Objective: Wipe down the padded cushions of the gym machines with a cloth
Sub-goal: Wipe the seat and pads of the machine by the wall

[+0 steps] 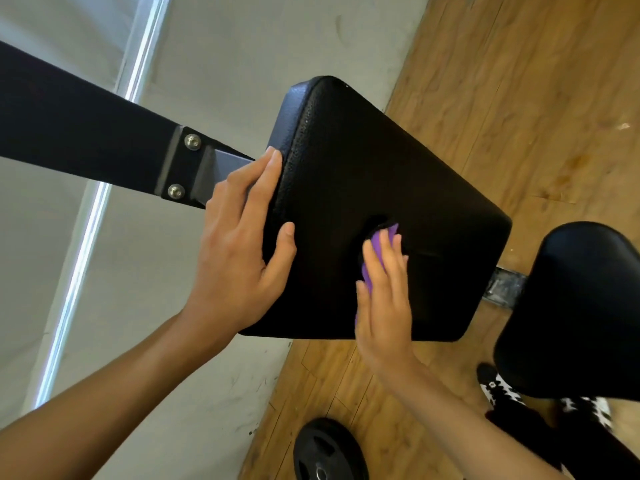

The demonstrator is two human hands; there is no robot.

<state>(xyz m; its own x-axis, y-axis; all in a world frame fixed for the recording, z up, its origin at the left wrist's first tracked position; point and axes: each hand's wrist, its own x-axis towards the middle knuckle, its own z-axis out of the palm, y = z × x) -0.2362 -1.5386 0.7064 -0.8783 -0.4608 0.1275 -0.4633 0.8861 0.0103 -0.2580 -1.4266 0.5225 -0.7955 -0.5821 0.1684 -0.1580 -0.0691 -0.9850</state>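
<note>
left hand flat on edge of black pebbled cushion; right hand flat, pressing purple cloth

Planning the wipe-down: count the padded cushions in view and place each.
2. One large black pad at centre, under the purple cloth; one smaller black seat pad at lower right. More may lie outside the frame.

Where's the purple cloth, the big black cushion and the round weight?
purple cloth (366,277): head view, its visible left edge
black cushion (398,161): head view, bare padded face
round weight (325,452): head view, its flat face
</note>
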